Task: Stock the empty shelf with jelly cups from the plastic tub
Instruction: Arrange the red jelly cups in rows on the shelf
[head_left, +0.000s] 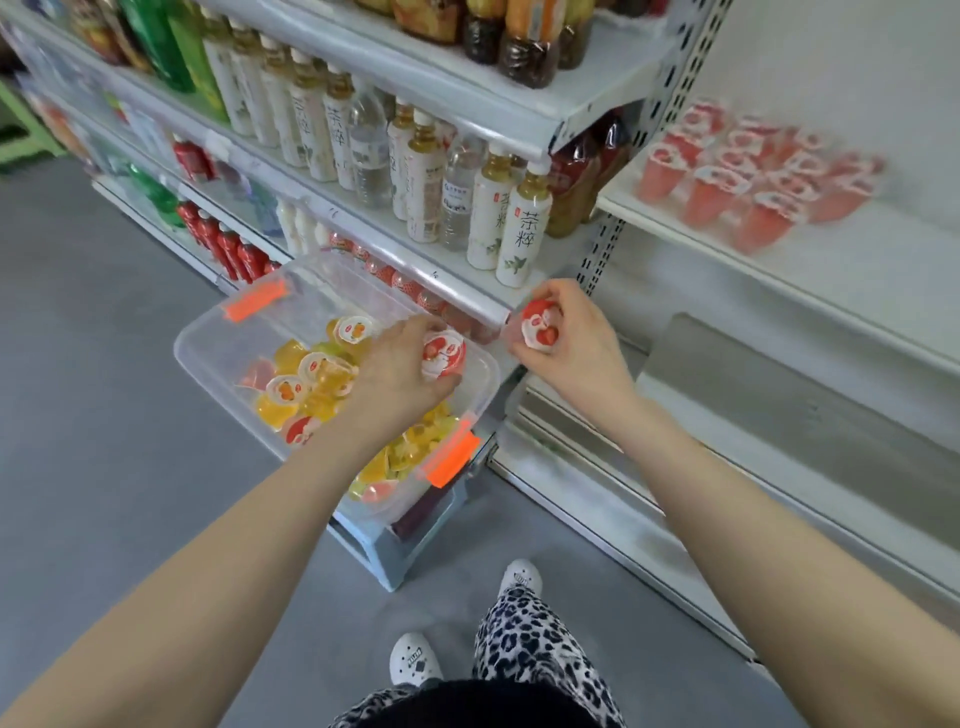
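Left hand (395, 371) grips a jelly cup (444, 356) over the tub (208, 332), right hand (579, 345) a second cup (540, 323); shelf (857, 270) partly stocked, many remain.

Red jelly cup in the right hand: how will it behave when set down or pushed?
Probably light: the right hand just pinches the jelly cup. The shelf cups stand on narrow bases, so likely tippy when nudged.

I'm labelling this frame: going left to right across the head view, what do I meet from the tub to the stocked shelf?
tub → left hand → red cup it holds → second red cup → right hand holding it → shelved cups
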